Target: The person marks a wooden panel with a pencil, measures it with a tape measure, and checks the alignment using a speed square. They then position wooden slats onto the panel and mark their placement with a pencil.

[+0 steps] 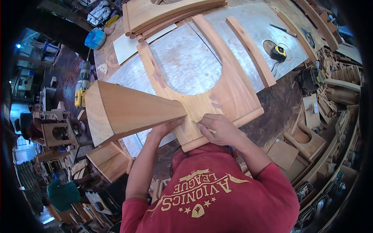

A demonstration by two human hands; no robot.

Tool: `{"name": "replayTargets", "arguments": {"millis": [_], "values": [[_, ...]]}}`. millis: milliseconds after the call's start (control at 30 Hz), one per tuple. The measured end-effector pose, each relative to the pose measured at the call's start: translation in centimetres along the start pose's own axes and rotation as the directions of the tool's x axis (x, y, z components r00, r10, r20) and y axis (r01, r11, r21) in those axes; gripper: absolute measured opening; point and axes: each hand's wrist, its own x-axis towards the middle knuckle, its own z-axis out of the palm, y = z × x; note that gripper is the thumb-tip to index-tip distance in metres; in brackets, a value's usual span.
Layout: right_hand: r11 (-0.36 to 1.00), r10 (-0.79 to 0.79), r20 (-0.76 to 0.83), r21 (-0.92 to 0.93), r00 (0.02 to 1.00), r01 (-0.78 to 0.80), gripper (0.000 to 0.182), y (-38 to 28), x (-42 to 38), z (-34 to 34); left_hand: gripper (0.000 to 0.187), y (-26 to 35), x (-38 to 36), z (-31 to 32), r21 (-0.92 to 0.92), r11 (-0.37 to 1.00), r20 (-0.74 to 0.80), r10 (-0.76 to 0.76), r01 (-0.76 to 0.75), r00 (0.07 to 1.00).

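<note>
A wooden panel with a large U-shaped cutout lies on the metal-topped workbench. On its near part stands a tall tapered wooden piece, its narrow end by the panel and its broad end toward the camera. My left hand is closed against the narrow end, with some fingers hidden behind the wood. Just to the right, my right hand pinches a pencil, its point at the panel's surface close to the tapered piece.
A loose wooden strip and a yellow tape measure lie on the metal sheet. More shaped panels are stacked at the back. A cordless drill sits at left near a blue container. Wood offcuts crowd the right.
</note>
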Motion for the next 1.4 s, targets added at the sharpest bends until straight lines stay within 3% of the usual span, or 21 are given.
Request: {"name": "replayTargets", "arguments": {"millis": [100,200,400,500,700,867,1000,1067,1167,1367,1400], "values": [[1.000,-0.003,-0.066,0.011,0.998,0.004,0.018,-0.3,0.1,0.1,0.036,0.2,0.2,-0.2,0.128,0.992,0.058,0.015,-0.023,0.998],[1.000,-0.002,-0.089,-0.020,0.996,0.000,0.017,0.2,0.4,1.9,0.036,0.5,0.1,-0.5,0.071,0.997,0.065,-0.017,0.013,0.998],[0.999,0.005,-0.100,-0.034,0.995,-0.008,0.015,0.9,0.2,3.3,0.039,0.8,0.0,-0.5,0.169,0.985,0.050,0.010,-0.018,0.999],[0.999,0.005,-0.126,-0.044,0.992,-0.011,0.013,0.5,-0.3,3.4,0.039,0.6,-0.1,-0.4,0.133,0.991,0.041,-0.028,0.022,0.999],[1.000,-0.014,-0.193,0.011,0.981,0.016,0.013,0.9,-0.7,4.3,0.041,0.1,0.0,-0.3,0.207,0.978,0.122,-0.054,0.028,0.991],[1.000,-0.006,-0.177,-0.008,0.984,0.005,0.013,0.9,-1.0,4.5,0.042,0.4,0.0,-0.3,0.129,0.989,0.085,-0.088,0.077,0.992],[0.999,-0.041,-0.269,0.013,0.962,0.047,0.011,1.4,0.1,5.2,0.044,0.9,0.0,-0.5,0.138,0.985,0.060,-0.113,0.103,0.992],[0.998,-0.064,-0.323,0.003,0.944,0.069,0.011,2.4,1.8,6.1,0.044,1.1,0.3,-1.0,0.168,0.984,0.127,-0.084,0.062,0.988],[0.999,-0.046,-0.317,-0.017,0.947,0.042,0.011,2.2,3.0,5.6,0.043,1.0,0.2,-1.1,0.157,0.987,0.127,-0.045,0.025,0.991],[1.000,-0.006,-0.073,-0.022,0.997,0.004,0.010,-0.3,-1.8,2.8,0.042,0.1,-0.4,-0.2,0.140,0.990,0.054,-0.026,0.018,0.998],[1.000,-0.016,-0.110,-0.005,0.994,0.016,0.010,-0.7,-1.9,2.2,0.042,0.1,-0.3,-0.3,0.153,0.988,0.059,-0.023,0.014,0.998]]}}
